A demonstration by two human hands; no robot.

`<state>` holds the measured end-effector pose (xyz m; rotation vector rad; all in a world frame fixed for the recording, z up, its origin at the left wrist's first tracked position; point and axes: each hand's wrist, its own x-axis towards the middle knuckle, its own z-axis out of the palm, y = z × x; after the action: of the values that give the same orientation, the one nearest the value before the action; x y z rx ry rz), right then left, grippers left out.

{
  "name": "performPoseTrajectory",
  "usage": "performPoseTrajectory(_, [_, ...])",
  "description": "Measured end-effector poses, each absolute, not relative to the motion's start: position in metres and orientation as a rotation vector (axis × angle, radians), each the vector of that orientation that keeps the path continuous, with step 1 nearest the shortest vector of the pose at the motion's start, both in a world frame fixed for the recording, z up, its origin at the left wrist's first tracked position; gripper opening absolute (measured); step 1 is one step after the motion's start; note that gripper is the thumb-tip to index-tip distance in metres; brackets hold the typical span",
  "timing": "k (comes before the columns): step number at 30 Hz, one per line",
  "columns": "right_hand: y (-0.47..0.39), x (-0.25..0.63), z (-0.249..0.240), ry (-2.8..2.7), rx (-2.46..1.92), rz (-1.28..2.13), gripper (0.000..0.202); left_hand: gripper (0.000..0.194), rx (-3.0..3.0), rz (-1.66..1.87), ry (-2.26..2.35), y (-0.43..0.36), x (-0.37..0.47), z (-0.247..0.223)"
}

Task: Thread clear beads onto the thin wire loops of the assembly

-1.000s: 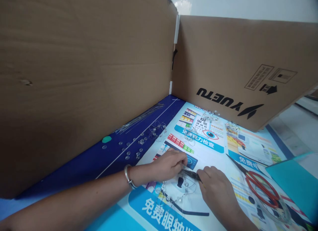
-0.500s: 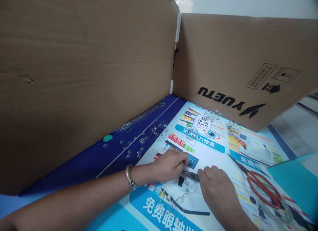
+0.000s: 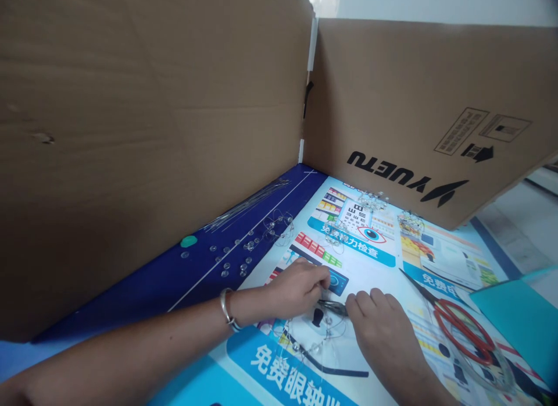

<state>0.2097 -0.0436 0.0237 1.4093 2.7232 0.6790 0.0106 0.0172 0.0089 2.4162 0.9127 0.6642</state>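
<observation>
My right hand (image 3: 379,324) is closed round the handles of a pair of pliers (image 3: 333,307), whose jaws point left. Their tips reach under the fingers of my left hand (image 3: 299,287), which is pinched at the end of a beaded wire piece (image 3: 316,348). Thin wire loops and clear beads of that piece hang just below both hands, over the printed sheet. The exact spot where jaws and wire meet is hidden by my left fingers.
Loose clear beads (image 3: 248,260) and a bundle of wires (image 3: 248,203) lie on the dark blue strip. Several beaded wire pieces (image 3: 372,201) rest farther back. Red-handled scissors (image 3: 464,330) lie at right, partly over a roll of clear tape (image 3: 501,368). Cardboard walls (image 3: 174,103) stand behind.
Both hands stay nearly in place, with the pliers shifted very slightly. The view has tilted a little.
</observation>
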Motion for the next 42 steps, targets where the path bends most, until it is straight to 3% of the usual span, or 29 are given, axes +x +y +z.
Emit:
performPoseTrajectory(17, [-0.048, 0.199, 0.032, 2.702, 1.376, 0.789, 0.015, 0.019, 2.362, 0.611, 1.056, 0.013, 0.012, 0.016])
performPoseTrajectory(26, [-0.038, 0.212, 0.027, 2.726, 1.716, 0.091, 0.015, 0.017, 2.364, 0.612, 1.029, 0.013, 0.012, 0.016])
performPoseTrajectory(30, [-0.038, 0.213, 0.03, 2.682, 1.779, -0.051, 0.014, 0.017, 2.366, 0.615, 1.02, 0.014, 0.012, 0.016])
performPoseTrajectory(42, [-0.041, 0.207, 0.023, 2.759, 1.698, 0.157, 0.016, 0.016, 2.376, 0.619, 0.992, 0.014, 0.012, 0.014])
